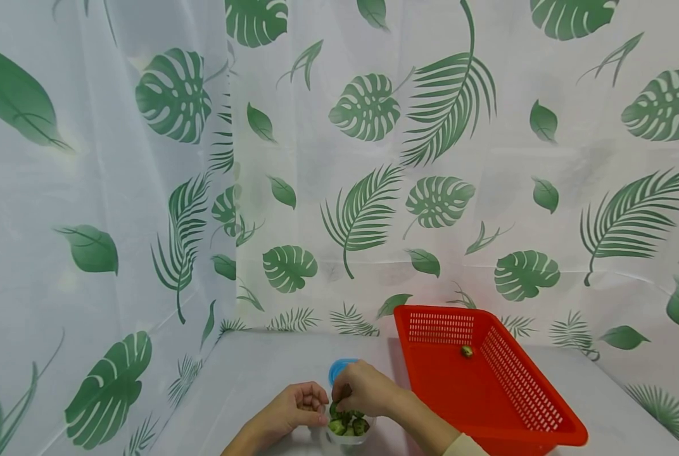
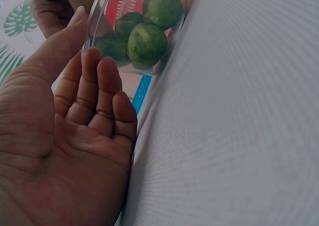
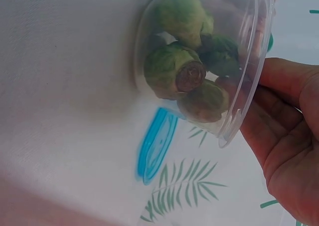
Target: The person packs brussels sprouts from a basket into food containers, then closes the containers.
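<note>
A clear plastic tub (image 1: 348,439) holds several green Brussels sprouts (image 2: 148,45). On its left side my left hand (image 1: 294,408) steadies it, thumb at the rim and curled fingers against the wall. My right hand (image 1: 365,389) reaches down into the tub's mouth from the right, fingers bent over the sprouts. In the right wrist view the right hand (image 3: 289,121) passes behind the rim and its fingertips are hidden; I cannot tell whether they pinch a sprout. A blue lid (image 1: 339,367) lies just behind the tub.
A large red plastic basket (image 1: 453,392) with perforated sides stands to the right, a single Brussels sprout (image 1: 467,351) at its far end. A white cover (image 1: 260,354) lies over the table. Leaf-printed white sheets (image 1: 317,139) hang behind and at the left.
</note>
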Motion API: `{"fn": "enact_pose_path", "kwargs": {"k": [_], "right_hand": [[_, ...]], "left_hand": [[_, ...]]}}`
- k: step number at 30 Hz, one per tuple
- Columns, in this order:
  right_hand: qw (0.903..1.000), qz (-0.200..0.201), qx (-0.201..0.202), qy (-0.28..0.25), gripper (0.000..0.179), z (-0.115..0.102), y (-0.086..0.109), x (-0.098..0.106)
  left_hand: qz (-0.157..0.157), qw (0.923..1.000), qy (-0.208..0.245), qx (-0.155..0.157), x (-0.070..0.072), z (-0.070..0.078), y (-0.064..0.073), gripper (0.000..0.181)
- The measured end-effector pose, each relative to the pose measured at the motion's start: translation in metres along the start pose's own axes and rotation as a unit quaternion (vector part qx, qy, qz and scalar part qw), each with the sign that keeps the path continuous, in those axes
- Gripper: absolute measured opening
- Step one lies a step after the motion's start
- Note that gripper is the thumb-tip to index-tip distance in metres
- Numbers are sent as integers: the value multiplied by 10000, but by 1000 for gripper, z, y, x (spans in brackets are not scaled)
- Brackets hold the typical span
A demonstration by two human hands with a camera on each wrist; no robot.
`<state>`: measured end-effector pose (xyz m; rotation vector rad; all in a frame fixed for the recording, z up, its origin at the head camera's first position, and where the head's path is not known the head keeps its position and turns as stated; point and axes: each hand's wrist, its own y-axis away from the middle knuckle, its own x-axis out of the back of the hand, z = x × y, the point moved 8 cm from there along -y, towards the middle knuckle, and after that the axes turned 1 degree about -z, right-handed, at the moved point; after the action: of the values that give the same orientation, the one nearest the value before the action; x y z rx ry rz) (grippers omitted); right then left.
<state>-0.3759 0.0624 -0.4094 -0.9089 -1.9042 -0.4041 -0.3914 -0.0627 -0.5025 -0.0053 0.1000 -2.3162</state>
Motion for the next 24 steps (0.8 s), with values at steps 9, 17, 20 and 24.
{"fn": "enact_pose_path", "kwargs": {"k": [9, 17, 20, 24], "right_hand": [[10000, -7, 22, 81, 6, 0, 0, 2], [9997, 130, 206, 25, 5, -3, 2, 14], [9994, 206, 261, -42, 6, -6, 3, 22], [9984, 367, 436, -57, 6, -13, 4, 34]], "left_hand": [[-78, 10000, 30, -44, -3, 2, 2, 22], [-164, 9998, 57, -67, -4, 2, 2, 22], [-166, 9998, 39, -80, -4, 2, 2, 23], [-147, 9999, 20, -84, -4, 3, 2, 24]]}}
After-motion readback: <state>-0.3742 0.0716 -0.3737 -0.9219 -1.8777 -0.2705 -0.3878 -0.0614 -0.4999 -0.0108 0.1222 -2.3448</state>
